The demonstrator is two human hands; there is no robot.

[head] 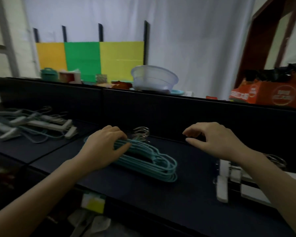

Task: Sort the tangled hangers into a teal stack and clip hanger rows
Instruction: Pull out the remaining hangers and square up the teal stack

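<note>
- Head view takes in a long dark counter (161,190) running across the lower half of the frame, with a dark upright panel behind it and a shelf of clutter above.
- On that upper shelf, near centre, a clear plastic basin (154,79) stands tilted; an orange carton (270,93) sits at upper right. Neither belongs to the sorting.
- At centre frame the teal stack (154,165) lies flat on the counter, its wire-thin teal arms nested one on another and its metal hooks (142,134) bunched together at the far end.
- At middle left a tangled heap (32,125) of pale clip hangers and a few teal ones lies well apart from the stack, blurred; this seems to be the part not yet sorted.
- At lower right a clip hanger row (236,178) with white clips lies partly under the right forearm, its hooks showing beyond the wrist.
- Left hand (102,147) rests on the near-hook end of the teal stack, fingers (121,135) curled over the top arms and pressing them down, more a steadying hold than a lift.
- Right hand (214,141) hovers above the bare counter just right of the stack, fingers loosely bent and holding nothing.
- Handling judgement: the teal hangers look light, stiff and springy, with a coating that should grip; hooks are likely to snag on one another. Taking the bundle at the neck below the hooks, with the other hand at the shoulder bend, should keep it squared.
</note>
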